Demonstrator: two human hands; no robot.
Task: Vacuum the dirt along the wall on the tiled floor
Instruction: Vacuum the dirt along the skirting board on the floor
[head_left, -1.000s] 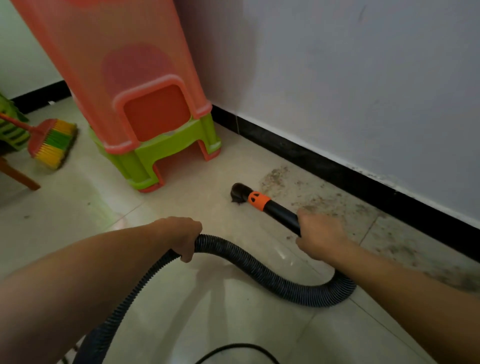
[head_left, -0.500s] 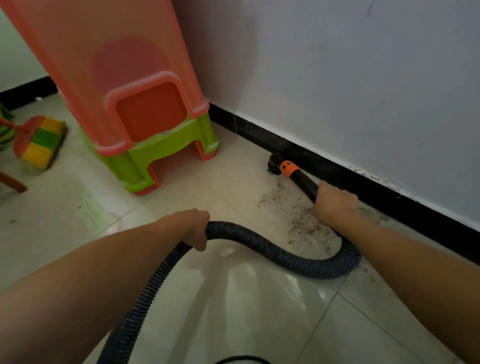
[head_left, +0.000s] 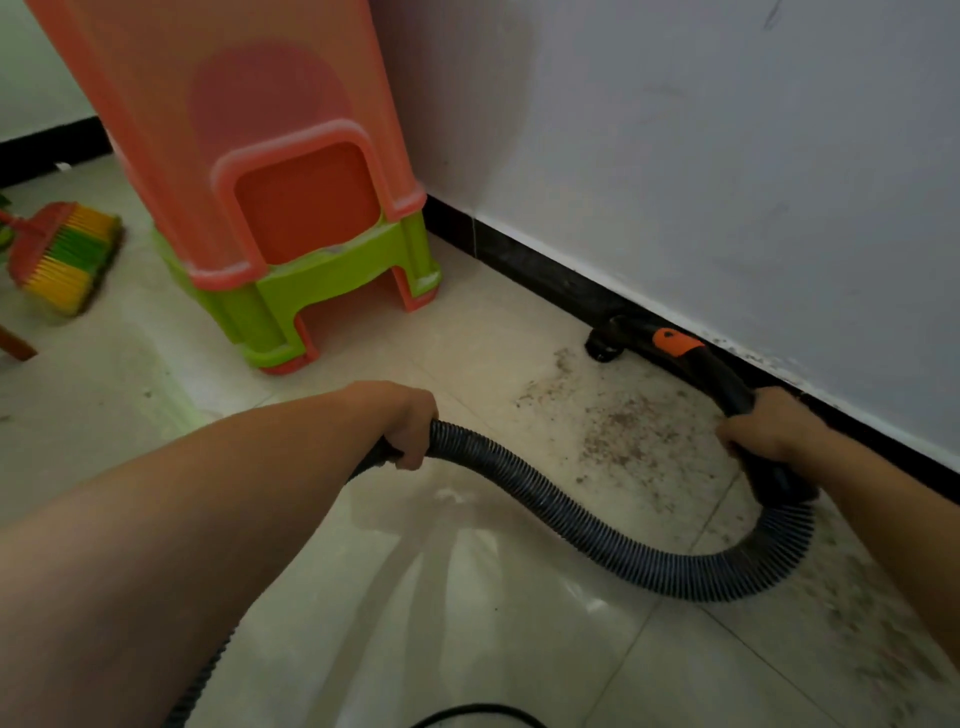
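Note:
A black vacuum nozzle (head_left: 605, 343) with an orange collar (head_left: 674, 342) rests on the pale tiled floor against the black skirting (head_left: 540, 270) of the white wall. My right hand (head_left: 763, 423) is closed around the black wand just behind the collar. A ribbed black hose (head_left: 571, 514) loops from the wand across the floor to my left hand (head_left: 410, 421), which grips it. Brown dirt (head_left: 618, 426) is scattered on the tile between the hose and the wall, and more lies along the wall at the lower right (head_left: 878, 623).
A stack of orange and green plastic stools (head_left: 291, 234) stands left of the nozzle, close to the wall. A broom head (head_left: 65, 257) with yellow and green bristles lies at the far left. A thin black cable (head_left: 478, 711) shows at the bottom edge.
The nozzle has moved from the open floor to the base of the wall, then slid right along the skirting. My right hand moved with it; my left hand kept its hold on the hose.

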